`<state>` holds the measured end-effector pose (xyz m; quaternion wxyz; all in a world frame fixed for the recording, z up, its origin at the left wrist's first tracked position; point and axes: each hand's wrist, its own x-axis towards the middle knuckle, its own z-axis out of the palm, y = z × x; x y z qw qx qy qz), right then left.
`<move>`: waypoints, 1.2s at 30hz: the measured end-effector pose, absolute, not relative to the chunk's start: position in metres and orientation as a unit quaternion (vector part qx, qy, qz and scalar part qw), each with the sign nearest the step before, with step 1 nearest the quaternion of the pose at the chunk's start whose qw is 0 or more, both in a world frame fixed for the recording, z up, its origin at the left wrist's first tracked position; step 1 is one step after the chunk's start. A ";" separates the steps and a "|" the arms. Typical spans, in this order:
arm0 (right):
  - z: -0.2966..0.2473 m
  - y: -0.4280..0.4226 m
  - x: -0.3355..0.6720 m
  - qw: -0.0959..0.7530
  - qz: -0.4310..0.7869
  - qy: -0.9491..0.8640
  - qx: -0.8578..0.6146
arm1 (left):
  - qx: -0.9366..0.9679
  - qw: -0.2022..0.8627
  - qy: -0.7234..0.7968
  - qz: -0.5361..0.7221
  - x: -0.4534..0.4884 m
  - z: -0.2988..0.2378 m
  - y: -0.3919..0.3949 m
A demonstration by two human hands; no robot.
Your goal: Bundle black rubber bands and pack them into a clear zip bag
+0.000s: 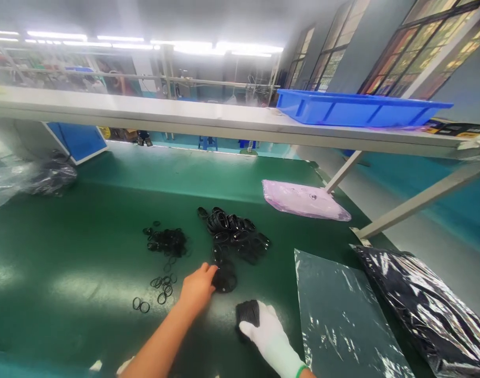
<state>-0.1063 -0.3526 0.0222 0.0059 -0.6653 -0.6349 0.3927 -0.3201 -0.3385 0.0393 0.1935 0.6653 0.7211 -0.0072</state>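
My bare left hand [198, 287] reaches forward over the green table [86, 252], its fingers closed on a round black part [225, 279] at the near edge of a pile of black ring-shaped parts [234, 236]. My right hand [269, 333], in a white glove, holds a black ribbed block [248, 313] down against the table. Left of the pile lies a heap of thin black rubber rings [167, 241], with several loose rings [163, 286] scattered nearer to me.
A clear plastic bag [342, 320] lies flat at the right, beside a dark shiny bag [425, 304]. A pink bag [303, 199] lies farther back. A blue tray [354, 107] sits on the shelf above. Bagged dark parts [51, 176] rest at the far left.
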 end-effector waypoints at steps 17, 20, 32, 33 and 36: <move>0.030 -0.351 -0.107 -0.006 0.400 -0.637 -0.659 | 0.816 0.147 0.554 -0.075 -0.325 0.033 -0.373; 0.030 -0.351 -0.107 -0.009 0.401 -0.636 -0.659 | 0.773 0.147 0.612 -0.078 -0.320 0.038 -0.374; 0.024 -0.352 -0.105 0.010 0.401 -0.644 -0.652 | 0.631 0.319 0.703 0.077 -0.285 0.016 -0.397; 0.024 -0.352 -0.105 0.011 0.402 -0.644 -0.651 | 0.633 0.361 0.673 0.126 -0.284 0.010 -0.403; 0.023 -0.352 -0.105 0.008 0.405 -0.644 -0.650 | 0.605 0.442 0.629 0.206 -0.280 -0.006 -0.413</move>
